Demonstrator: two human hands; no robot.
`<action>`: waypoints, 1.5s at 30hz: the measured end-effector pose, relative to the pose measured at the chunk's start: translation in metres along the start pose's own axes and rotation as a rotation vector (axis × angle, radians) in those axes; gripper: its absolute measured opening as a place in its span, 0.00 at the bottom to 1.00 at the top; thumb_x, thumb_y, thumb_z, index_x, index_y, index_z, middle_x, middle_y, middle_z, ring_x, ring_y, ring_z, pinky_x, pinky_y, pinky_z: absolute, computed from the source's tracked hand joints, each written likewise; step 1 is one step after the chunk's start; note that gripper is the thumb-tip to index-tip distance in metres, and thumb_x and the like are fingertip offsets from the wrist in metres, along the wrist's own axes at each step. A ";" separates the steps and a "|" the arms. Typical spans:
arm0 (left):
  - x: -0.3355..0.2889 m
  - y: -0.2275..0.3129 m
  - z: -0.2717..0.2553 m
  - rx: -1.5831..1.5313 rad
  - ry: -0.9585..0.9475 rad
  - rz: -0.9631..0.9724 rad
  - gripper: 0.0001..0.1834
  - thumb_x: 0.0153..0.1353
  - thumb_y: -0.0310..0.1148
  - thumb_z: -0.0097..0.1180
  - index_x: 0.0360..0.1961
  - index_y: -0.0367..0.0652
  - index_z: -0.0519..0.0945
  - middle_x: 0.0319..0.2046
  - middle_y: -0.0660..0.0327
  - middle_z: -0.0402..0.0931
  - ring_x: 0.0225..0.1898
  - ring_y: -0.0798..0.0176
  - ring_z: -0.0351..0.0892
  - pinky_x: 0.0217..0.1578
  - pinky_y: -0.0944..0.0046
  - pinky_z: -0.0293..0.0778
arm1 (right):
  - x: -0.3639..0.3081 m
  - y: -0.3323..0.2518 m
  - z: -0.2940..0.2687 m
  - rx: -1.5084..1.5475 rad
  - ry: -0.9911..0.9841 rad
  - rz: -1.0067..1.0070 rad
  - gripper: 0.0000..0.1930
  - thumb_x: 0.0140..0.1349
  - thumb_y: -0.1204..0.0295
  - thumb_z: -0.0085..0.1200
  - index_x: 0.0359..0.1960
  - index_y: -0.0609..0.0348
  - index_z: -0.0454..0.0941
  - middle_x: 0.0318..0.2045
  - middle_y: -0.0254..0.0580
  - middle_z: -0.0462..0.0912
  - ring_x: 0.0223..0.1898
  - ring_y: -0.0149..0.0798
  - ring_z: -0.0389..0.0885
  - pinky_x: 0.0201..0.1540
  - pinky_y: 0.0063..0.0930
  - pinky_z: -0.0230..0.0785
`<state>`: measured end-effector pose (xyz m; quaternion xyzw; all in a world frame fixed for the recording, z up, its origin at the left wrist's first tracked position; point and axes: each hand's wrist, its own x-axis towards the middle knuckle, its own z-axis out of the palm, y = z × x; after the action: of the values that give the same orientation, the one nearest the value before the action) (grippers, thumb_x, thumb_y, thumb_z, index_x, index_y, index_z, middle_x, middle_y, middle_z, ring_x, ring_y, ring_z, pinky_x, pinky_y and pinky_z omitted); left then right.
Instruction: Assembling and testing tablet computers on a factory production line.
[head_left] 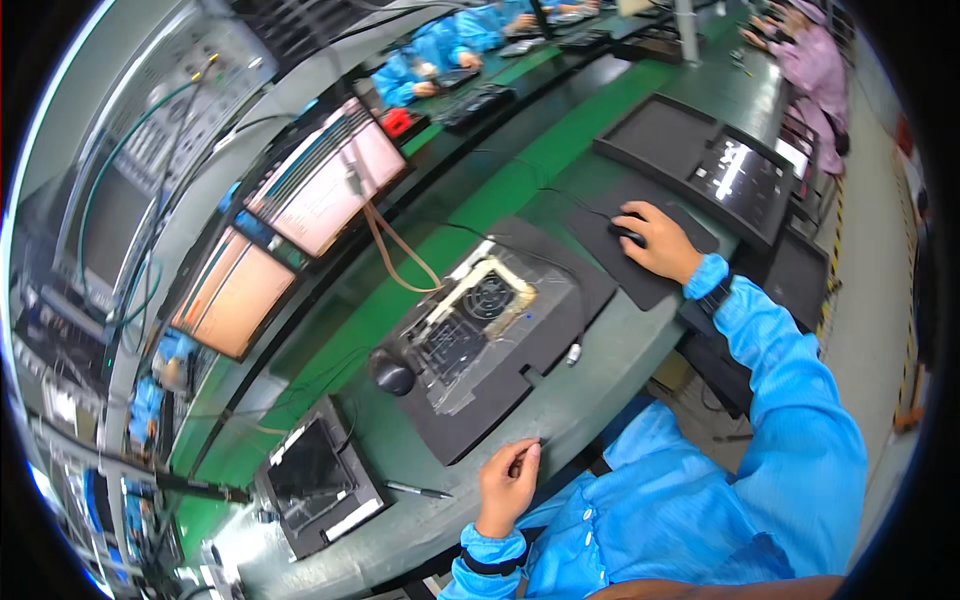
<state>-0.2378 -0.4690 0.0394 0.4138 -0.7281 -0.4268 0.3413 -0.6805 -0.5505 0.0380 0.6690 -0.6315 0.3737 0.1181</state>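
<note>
My right hand (pixel 657 242) is closed over a black computer mouse (pixel 627 233), which rests on a dark mouse pad (pixel 640 250). My left hand (pixel 508 485) is at the near edge of the green bench (pixel 590 385). Its fingers are curled in with the thumb against them, and nothing shows in them. Beyond the left hand lies a black foam board (pixel 470 428) carrying a fixture with a dark electronic assembly (pixel 470 320) in a pale frame. A round black knob-like object (pixel 392 374) sits at the fixture's left side.
Two lit monitors (pixel 325 180) stand beyond the bench's far side. A pen (pixel 418 490) lies beside a dark device in a black holder (pixel 310 480) at left. Black trays (pixel 690 160) are at far right. A tan cable (pixel 390 250) runs to the fixture. Other people work farther off.
</note>
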 end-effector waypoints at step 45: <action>0.015 0.065 0.038 -0.111 -0.145 0.196 0.61 0.51 0.38 0.77 0.79 0.42 0.49 0.70 0.47 0.64 0.69 0.49 0.67 0.68 0.47 0.64 | 0.139 -0.102 -0.170 0.213 0.208 -0.110 0.25 0.80 0.55 0.39 0.34 0.64 0.78 0.24 0.37 0.74 0.29 0.31 0.72 0.38 0.29 0.68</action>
<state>-0.2966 -0.4501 0.0851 0.2891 -0.7632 -0.4598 0.3500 -0.6553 -0.5311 0.2782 0.6692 -0.5349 0.4988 0.1315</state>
